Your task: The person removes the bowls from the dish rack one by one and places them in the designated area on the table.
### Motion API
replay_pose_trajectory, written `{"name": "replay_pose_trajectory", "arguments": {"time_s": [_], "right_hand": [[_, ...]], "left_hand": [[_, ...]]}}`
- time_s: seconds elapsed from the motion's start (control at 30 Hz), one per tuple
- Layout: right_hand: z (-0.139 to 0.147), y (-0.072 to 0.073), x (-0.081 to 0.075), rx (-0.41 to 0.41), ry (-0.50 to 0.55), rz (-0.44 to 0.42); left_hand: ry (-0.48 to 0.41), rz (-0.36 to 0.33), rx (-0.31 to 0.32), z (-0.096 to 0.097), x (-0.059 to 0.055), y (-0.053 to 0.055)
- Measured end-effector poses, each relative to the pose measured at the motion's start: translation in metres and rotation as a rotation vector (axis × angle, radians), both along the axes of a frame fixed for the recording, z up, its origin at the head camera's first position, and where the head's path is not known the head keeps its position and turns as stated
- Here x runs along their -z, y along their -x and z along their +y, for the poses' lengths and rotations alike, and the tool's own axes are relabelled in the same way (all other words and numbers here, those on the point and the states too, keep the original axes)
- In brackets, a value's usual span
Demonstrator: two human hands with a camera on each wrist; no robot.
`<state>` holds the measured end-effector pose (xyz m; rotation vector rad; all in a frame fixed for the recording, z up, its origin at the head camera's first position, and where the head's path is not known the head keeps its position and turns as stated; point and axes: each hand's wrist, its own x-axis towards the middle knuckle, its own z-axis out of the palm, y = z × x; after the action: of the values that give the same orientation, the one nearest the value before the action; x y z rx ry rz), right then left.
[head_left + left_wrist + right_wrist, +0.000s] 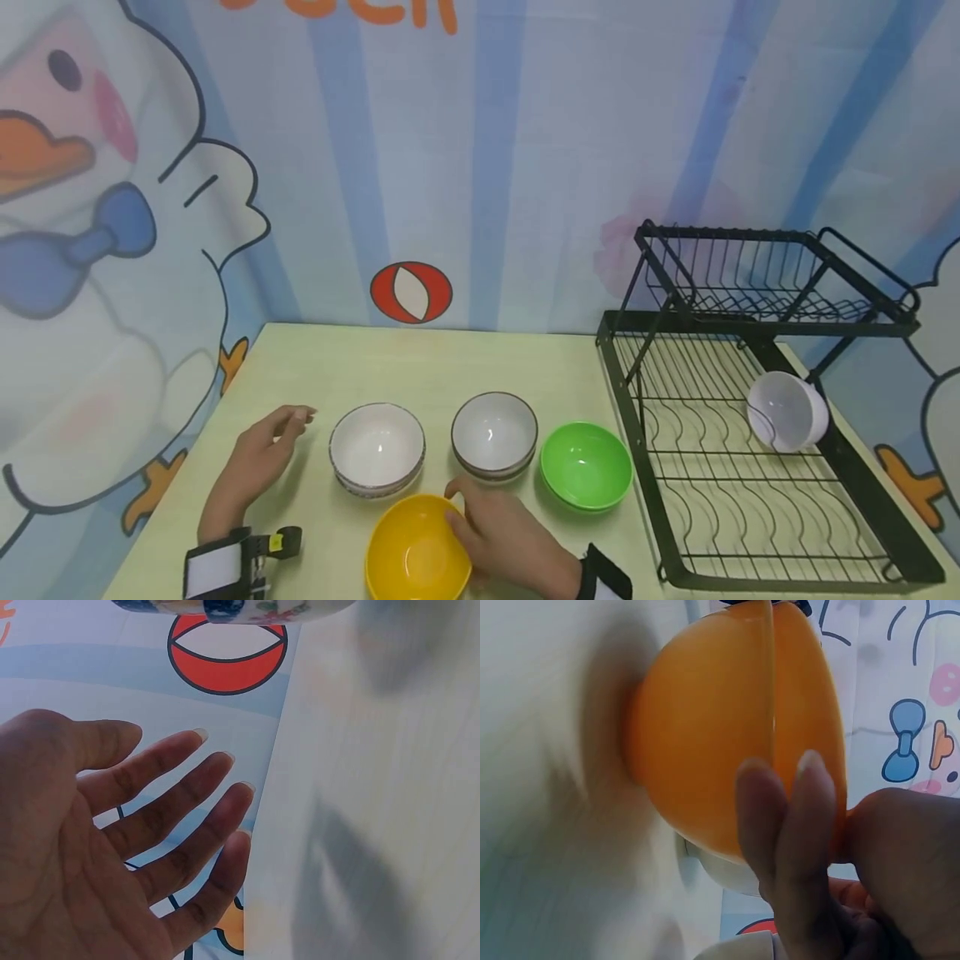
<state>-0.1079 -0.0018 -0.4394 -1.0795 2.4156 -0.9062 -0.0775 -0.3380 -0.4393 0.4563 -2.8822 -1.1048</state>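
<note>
My right hand pinches the right rim of a yellow bowl at the front of the table. Seen from the right wrist, the bowl looks orange, with a ridge like a second rim round its side; the thumb is at its edge and two fingers lie along the outside. To the left, my left hand is held apart from the bowls, holding nothing; its fingers are spread and slightly bent in the left wrist view. White bowls with patterned outsides stand nearest it.
More white bowls stand behind the yellow one, seemingly stacked. A green bowl sits right of them. A black two-tier dish rack fills the right side, with a white bowl tilted in its lower tier. A printed cloth hangs behind.
</note>
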Motion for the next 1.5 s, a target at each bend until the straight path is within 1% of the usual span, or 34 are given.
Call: {"name": "replay_pose_trajectory", "arguments": {"time_s": [0.17,0.23,0.33,0.4,0.47,0.53,0.63,0.77,0.83,0.97,1.13,1.3,1.37,1.5], "right_hand": [[0.0,0.001,-0.001,0.003,-0.006,-0.018],[0.001,0.002,-0.002,0.017,-0.013,-0.053],[0.002,0.003,-0.004,0.041,-0.02,-0.064],[0.002,0.004,-0.006,0.053,-0.017,-0.058],[0.003,0.006,-0.007,0.057,-0.01,-0.024],[0.003,0.007,-0.008,0.064,-0.005,-0.025],[0.004,0.008,-0.01,0.084,-0.002,-0.036],[0.006,0.009,-0.013,0.098,0.032,-0.046],[0.007,0.01,-0.015,0.095,0.055,-0.03],[0.012,0.013,-0.019,0.099,0.086,0.034],[0.02,0.017,-0.027,0.146,0.111,0.103],[0.031,0.022,-0.037,0.196,0.131,0.116],[0.036,0.025,-0.041,0.221,0.134,0.11],[0.049,0.032,-0.051,0.278,0.145,0.122]], "left_hand": [[0.002,0.013,0.012,0.0,-0.002,0.001],[-0.001,0.014,0.018,0.0,-0.002,0.001],[0.003,0.018,0.028,0.001,-0.002,0.002],[0.002,0.013,0.031,0.002,-0.002,0.002],[0.005,0.009,0.029,0.002,-0.003,0.003],[0.004,0.002,0.029,0.003,-0.004,0.003],[0.002,0.01,0.036,0.002,-0.003,0.003],[0.01,0.016,0.044,0.002,-0.003,0.003],[0.015,0.01,0.044,0.002,-0.004,0.003],[0.015,-0.01,0.038,0.002,-0.004,0.003],[0.014,-0.038,0.019,0.002,-0.005,0.005],[-0.002,-0.049,0.009,0.002,-0.004,0.005],[-0.011,-0.056,0.008,0.001,-0.004,0.006],[-0.02,-0.068,0.004,0.0,-0.004,0.006]]}}
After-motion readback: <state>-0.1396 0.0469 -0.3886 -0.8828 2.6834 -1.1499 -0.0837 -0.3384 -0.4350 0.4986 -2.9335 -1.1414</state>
